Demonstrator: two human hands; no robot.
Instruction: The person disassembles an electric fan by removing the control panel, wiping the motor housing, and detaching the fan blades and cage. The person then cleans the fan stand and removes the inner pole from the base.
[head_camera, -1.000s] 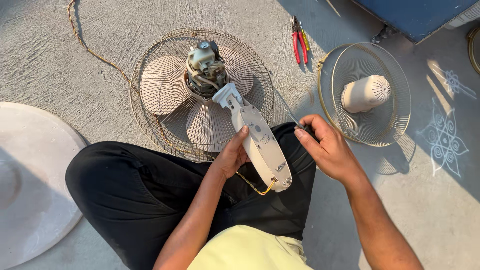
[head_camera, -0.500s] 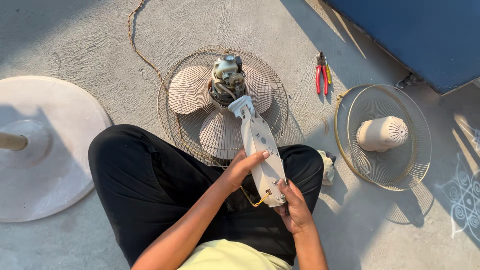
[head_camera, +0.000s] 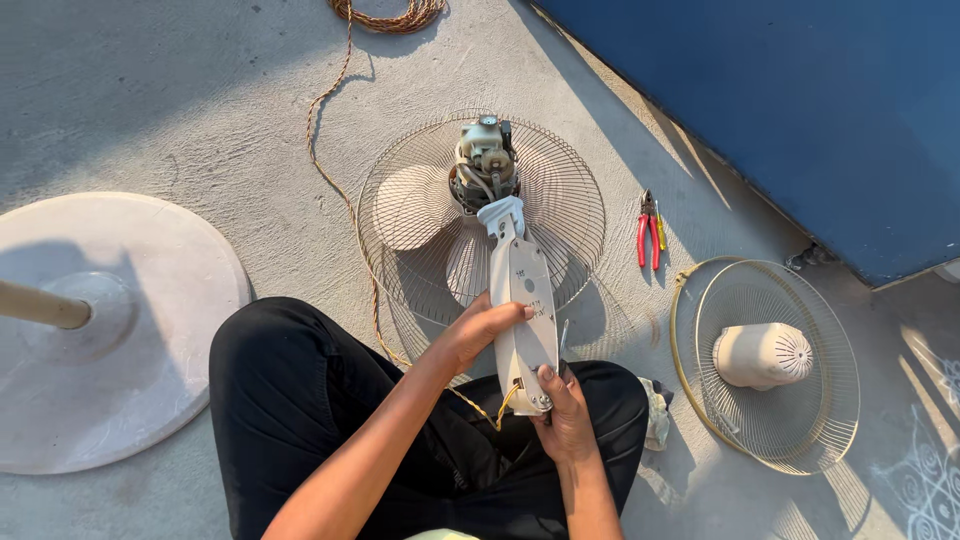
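Note:
I sit cross-legged on a concrete floor in black trousers. A dismantled fan lies in front of me: its white neck housing (head_camera: 523, 300) leads up to the bare motor (head_camera: 485, 165), which rests on the beige blades and wire grille (head_camera: 560, 190). My left hand (head_camera: 478, 332) grips the housing's left side. My right hand (head_camera: 563, 410) holds the housing's lower end, thumb pressed beside the yellow wires (head_camera: 505, 400) that come out there.
The round fan base with its pole (head_camera: 100, 330) lies at the left. A second wire grille (head_camera: 800, 420) with a beige motor cover (head_camera: 762, 355) lies at the right. Red pliers (head_camera: 648, 240) lie near a blue wall (head_camera: 800, 110). A braided cord (head_camera: 345, 190) runs up the floor.
My right hand has moved from the housing's right side down to its lower end. The view has shifted, so the fan base and blue wall show more.

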